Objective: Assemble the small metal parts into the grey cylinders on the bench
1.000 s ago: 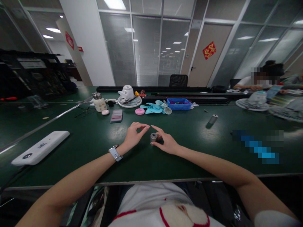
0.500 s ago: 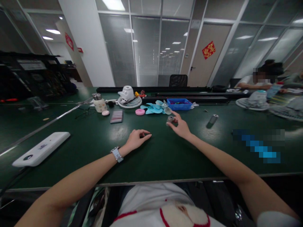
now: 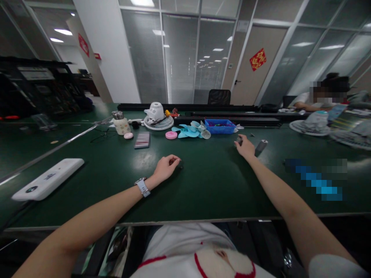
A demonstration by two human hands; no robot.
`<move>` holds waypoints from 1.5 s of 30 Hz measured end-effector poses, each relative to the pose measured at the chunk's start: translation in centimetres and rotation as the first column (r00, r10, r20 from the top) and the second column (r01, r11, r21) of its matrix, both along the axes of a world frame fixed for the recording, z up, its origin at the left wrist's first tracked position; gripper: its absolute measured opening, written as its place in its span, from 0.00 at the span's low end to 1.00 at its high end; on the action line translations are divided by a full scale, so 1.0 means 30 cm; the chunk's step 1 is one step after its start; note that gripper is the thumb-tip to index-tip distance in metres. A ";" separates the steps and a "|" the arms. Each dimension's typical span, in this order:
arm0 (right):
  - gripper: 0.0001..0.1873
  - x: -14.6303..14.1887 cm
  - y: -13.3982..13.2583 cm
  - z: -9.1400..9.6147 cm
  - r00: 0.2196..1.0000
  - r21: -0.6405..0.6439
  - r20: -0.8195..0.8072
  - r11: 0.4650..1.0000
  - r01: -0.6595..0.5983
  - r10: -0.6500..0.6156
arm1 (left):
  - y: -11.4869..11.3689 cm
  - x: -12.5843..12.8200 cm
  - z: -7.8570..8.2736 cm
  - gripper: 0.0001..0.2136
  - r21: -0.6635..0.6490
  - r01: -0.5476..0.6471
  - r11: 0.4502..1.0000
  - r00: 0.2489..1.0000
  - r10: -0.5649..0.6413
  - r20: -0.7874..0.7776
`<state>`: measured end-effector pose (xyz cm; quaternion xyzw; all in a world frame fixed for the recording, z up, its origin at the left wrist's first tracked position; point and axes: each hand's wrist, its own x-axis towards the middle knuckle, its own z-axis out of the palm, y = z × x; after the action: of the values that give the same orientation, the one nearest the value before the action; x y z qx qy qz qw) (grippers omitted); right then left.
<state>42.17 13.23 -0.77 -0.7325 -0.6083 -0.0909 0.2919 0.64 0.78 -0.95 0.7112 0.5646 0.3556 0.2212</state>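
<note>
- The right hand [image 3: 246, 147] is over the right part of the green tabletop [image 3: 211, 185], thumb and fingers closed around a small metal part [image 3: 239, 139]; whether the part touches the table cannot be told.
- The part is mostly hidden by the fingers; it looks rigid and probably feels dense for its size, being metal.
- Its surface is likely smooth and somewhat slippery, so a thumb-and-finger pinch on opposite sides of its wall seems the sound hold; it hardly looks fragile.
- A silver cylinder [image 3: 261, 146] is just beside the right hand, on its outer side. It looks stiff too, and gripping it around the middle of its body should serve.
- The left hand [image 3: 165, 166] is low over the table, well apart from the right, fingers curled and thumb near the index finger; whether anything is pinched there cannot be told.
- Farther back are light-blue fan blades [image 3: 189, 130] and a blue tray [image 3: 220, 130].
</note>
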 end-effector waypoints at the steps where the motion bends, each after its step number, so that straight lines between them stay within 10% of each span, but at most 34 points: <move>1: 0.31 -0.017 -0.007 0.009 0.999 0.042 0.027 0.999 0.019 -0.020 | -0.001 0.001 0.003 0.15 0.006 -0.013 1.000 1.000 0.012 0.011; 4: 0.34 -0.115 -0.055 0.046 0.994 0.215 0.113 0.976 -0.031 0.007 | -0.003 0.003 0.010 0.15 0.001 -0.063 0.998 0.996 0.062 0.068; 7: 0.29 -0.288 -0.153 0.069 0.918 0.211 0.179 0.898 -0.387 0.354 | 0.000 0.004 0.011 0.15 -0.015 -0.110 0.994 0.987 0.111 0.117; 10: 0.25 -0.481 -0.271 0.058 0.591 0.006 0.161 0.598 -0.802 0.791 | 0.007 0.003 0.003 0.15 -0.006 -0.119 0.993 0.981 0.118 0.156; 13: 0.23 -0.614 -0.356 0.030 0.259 -0.143 0.089 0.269 -0.952 0.962 | 0.012 0.003 -0.009 0.14 0.016 -0.113 0.993 0.977 0.108 0.182; 16: 0.19 -0.662 -0.387 0.008 0.157 -0.163 0.025 0.159 -0.974 0.987 | 0.015 0.003 -0.017 0.14 0.017 -0.099 0.995 0.978 0.094 0.187; 20: 0.15 -0.634 -0.369 0.005 0.256 -0.063 0.020 0.256 -0.964 0.967 | 0.016 0.000 -0.020 0.14 -0.007 -0.102 0.995 0.979 0.102 0.178; 24: 0.16 -0.508 -0.275 0.040 0.546 0.078 0.167 0.541 -0.837 0.821 | 0.009 -0.001 -0.012 0.15 -0.018 -0.090 0.996 0.980 0.092 0.174; 29: 0.16 -0.197 -0.093 0.091 0.911 0.285 0.214 0.869 -0.405 0.354 | -0.002 0.007 0.002 0.15 -0.020 -0.102 0.995 0.983 0.104 0.150; 34: 0.18 0.018 -0.003 0.079 0.989 0.360 0.058 0.921 -0.149 0.137 | 0.001 0.004 -0.004 0.14 -0.030 -0.091 0.995 0.982 0.095 0.161; 45: 0.20 0.013 0.036 0.039 0.994 0.320 0.012 0.941 -0.106 0.108 | 0.002 0.007 -0.004 0.13 -0.025 -0.089 0.996 0.979 0.092 0.180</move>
<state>42.55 14.31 0.40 -0.6416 -0.6234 -0.1704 0.4131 0.85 0.84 -1.07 0.6477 0.5766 0.4239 0.2613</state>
